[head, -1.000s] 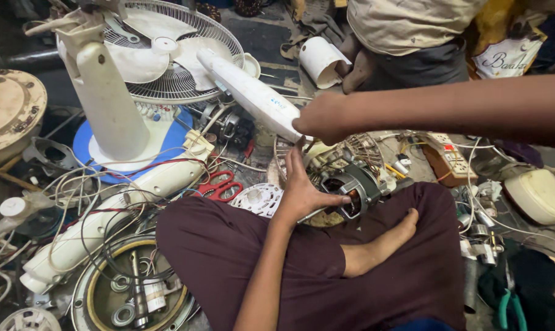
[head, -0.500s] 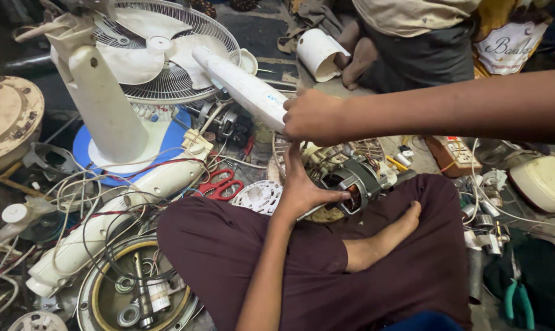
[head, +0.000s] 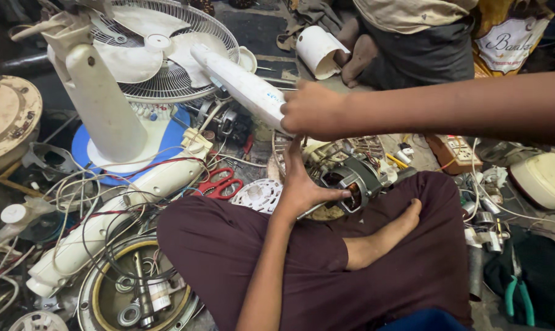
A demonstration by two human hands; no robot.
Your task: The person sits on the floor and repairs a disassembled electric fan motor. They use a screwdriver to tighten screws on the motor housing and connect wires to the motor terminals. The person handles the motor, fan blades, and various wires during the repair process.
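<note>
Right hand [head: 311, 110] grips a smooth white plastic fan column [head: 241, 86]; left hand [head: 302, 184] rests spread on the metal motor [head: 351, 178].

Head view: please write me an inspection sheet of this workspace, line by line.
Surface: floor, dark, mostly covered with parts.
Job's things: white fan column held in the air; fan motor lies by the crossed legs.
Clutter: red scissors, white fan, green pliers, round base.
Hands: right hand grips the column; left hand rests open at the motor.
Cables: loose wires tangled at the left.
Surroundings: another person sits opposite.
</note>
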